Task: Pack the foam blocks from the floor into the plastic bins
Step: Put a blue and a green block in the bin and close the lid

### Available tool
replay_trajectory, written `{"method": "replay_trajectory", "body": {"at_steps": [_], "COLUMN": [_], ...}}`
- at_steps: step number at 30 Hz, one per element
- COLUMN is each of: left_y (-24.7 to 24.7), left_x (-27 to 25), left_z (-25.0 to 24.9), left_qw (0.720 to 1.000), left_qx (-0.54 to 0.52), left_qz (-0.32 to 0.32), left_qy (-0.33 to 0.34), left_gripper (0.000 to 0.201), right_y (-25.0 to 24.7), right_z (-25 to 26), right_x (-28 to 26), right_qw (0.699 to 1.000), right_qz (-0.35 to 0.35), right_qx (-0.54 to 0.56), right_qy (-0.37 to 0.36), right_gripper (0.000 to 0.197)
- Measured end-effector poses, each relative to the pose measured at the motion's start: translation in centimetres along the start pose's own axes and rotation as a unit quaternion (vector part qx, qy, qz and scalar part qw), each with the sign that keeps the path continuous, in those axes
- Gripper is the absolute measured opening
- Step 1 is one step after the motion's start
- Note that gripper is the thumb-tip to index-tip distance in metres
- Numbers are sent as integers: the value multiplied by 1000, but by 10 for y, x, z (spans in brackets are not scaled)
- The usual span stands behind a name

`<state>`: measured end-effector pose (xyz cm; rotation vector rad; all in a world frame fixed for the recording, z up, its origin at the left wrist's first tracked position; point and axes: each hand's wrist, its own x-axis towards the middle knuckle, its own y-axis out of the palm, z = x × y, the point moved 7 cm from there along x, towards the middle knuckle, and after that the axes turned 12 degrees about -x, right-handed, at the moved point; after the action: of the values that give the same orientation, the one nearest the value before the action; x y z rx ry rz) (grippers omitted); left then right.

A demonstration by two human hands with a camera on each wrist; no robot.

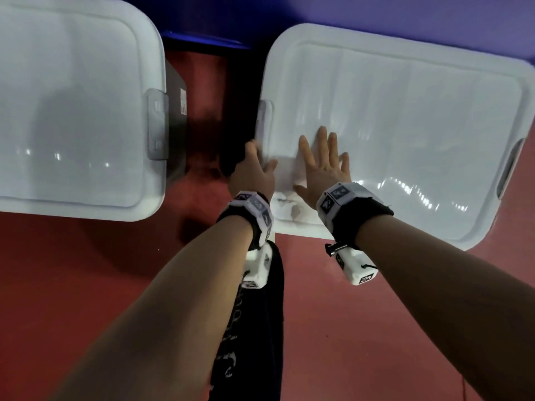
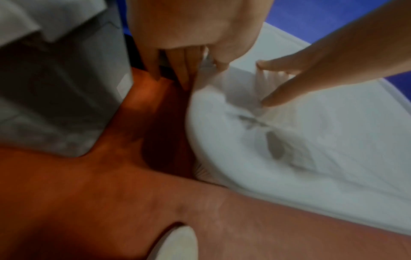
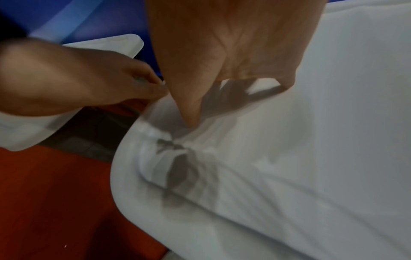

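Two white plastic bins stand on the red floor, both with lids on. My right hand (image 1: pixel 321 166) lies flat with straight fingers on the near-left corner of the right bin's lid (image 1: pixel 405 125). My left hand (image 1: pixel 254 169) grips that lid's left edge, fingers curled down over the side and thumb on top. The left wrist view shows my left hand (image 2: pixel 195 35) at the rim of the lid (image 2: pixel 311 149). In the right wrist view my right hand's palm (image 3: pixel 233 44) sits on the lid (image 3: pixel 311 158). No foam blocks show; faint grey shapes lie under the translucent corner.
The left bin's lid (image 1: pixel 72 111) has a grey latch (image 1: pixel 157 125) facing the gap. A dark grey box (image 1: pixel 176 111) stands between the bins. Blue padding (image 1: pixel 376 13) runs behind them. Red floor (image 1: pixel 86 270) stretches in front, with my black trouser leg (image 1: pixel 254 328) below.
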<state>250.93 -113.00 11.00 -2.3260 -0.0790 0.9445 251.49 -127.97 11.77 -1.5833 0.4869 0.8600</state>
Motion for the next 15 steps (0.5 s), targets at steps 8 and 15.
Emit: {"method": "replay_trajectory", "body": {"at_steps": [8,15], "left_y": [-72,-106], "left_x": [-60,-106], "left_z": [107,126], "left_qw": [988,991], "left_qx": [132,108], "left_qz": [61,75], "left_qy": [53,21], "left_gripper": [58,53], "right_y": [0,-4], "right_z": [6,39], "right_x": [-6,-21], "right_qw": [998,997], "right_qz": [-56,-55], "right_qx": [-8,33], "right_qy": [17,-36], "right_gripper": [92,76]}}
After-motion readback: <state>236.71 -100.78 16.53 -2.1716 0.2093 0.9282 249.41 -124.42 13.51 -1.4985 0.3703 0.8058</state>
